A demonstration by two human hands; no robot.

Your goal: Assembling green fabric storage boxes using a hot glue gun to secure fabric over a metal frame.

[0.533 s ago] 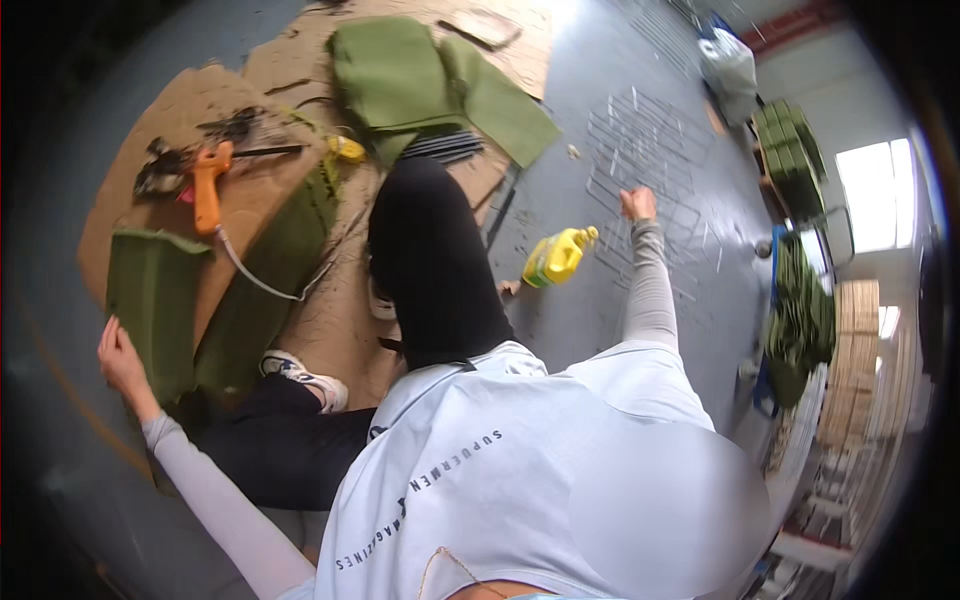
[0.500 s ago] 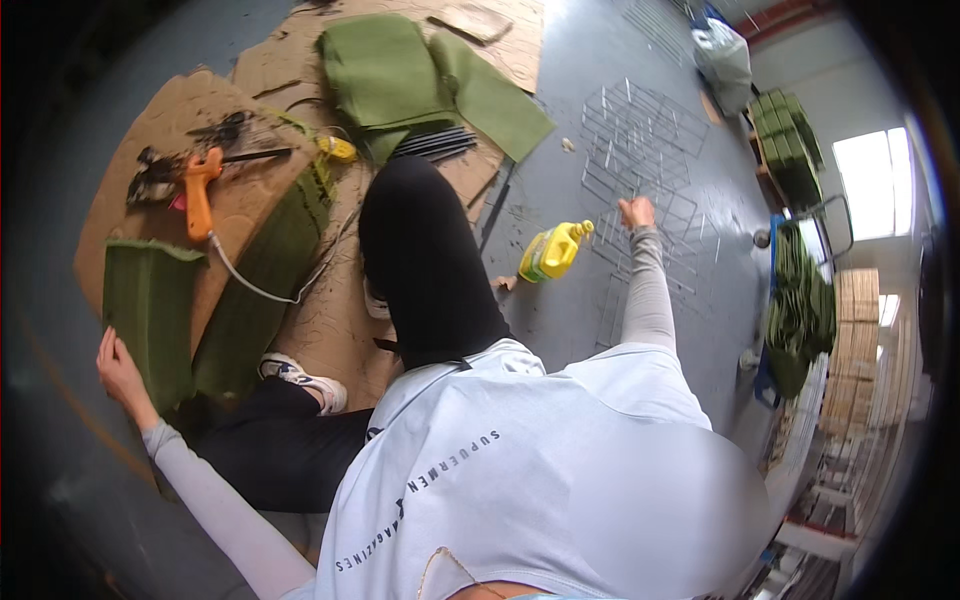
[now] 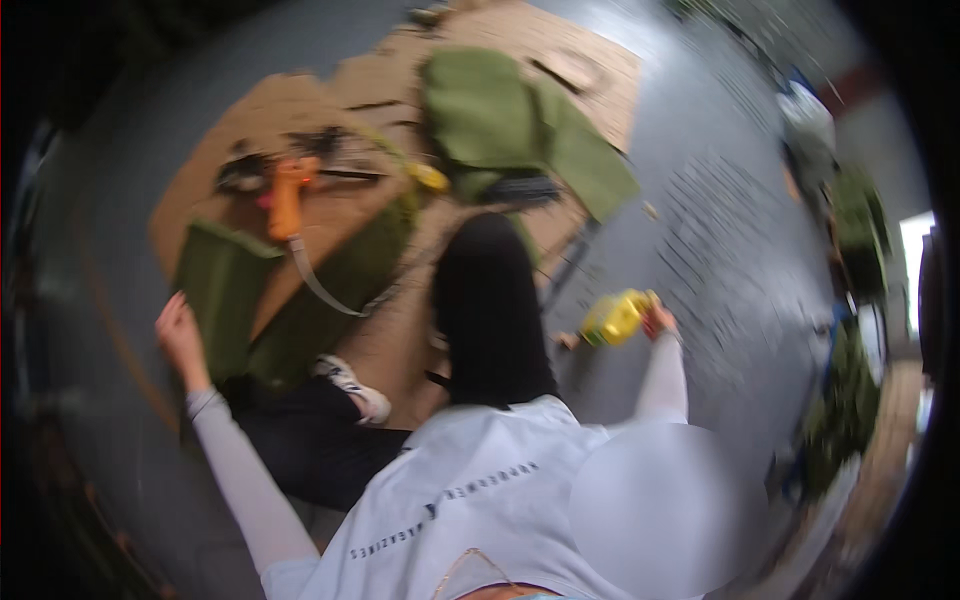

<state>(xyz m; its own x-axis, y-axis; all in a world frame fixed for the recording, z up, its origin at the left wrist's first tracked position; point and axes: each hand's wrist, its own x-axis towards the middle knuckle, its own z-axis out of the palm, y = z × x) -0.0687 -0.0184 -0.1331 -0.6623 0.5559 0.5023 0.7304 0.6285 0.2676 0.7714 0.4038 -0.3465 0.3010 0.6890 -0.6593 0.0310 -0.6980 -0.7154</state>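
My right hand (image 3: pixel 660 319) is at the neck end of a yellow plastic jug (image 3: pixel 612 319), its fingers closed around the top. The jug lies near the floor to the right of my raised knee. On the far left, my left hand (image 3: pixel 181 338) grips the outer edge of a bent green felt-like sheet (image 3: pixel 217 290), though motion blur softens the fingers. A longer green strip (image 3: pixel 335 285) runs beside that sheet. Above them an orange glue gun (image 3: pixel 287 200) with a pale cord rests on the cardboard (image 3: pixel 200 180).
Folded green sheets (image 3: pixel 480 110) and a bundle of dark strips (image 3: pixel 522 189) lie beyond my knee. A small yellow object (image 3: pixel 428 178) sits near them. Blurred thin wire frames (image 3: pixel 720 220) cover floor at the right. Green stacks (image 3: pixel 845 400) stand farther right.
My right hand has come down from over the wire frames to the yellow jug's top. My left hand stays at the green sheet's edge. The whole view has shifted and blurred.
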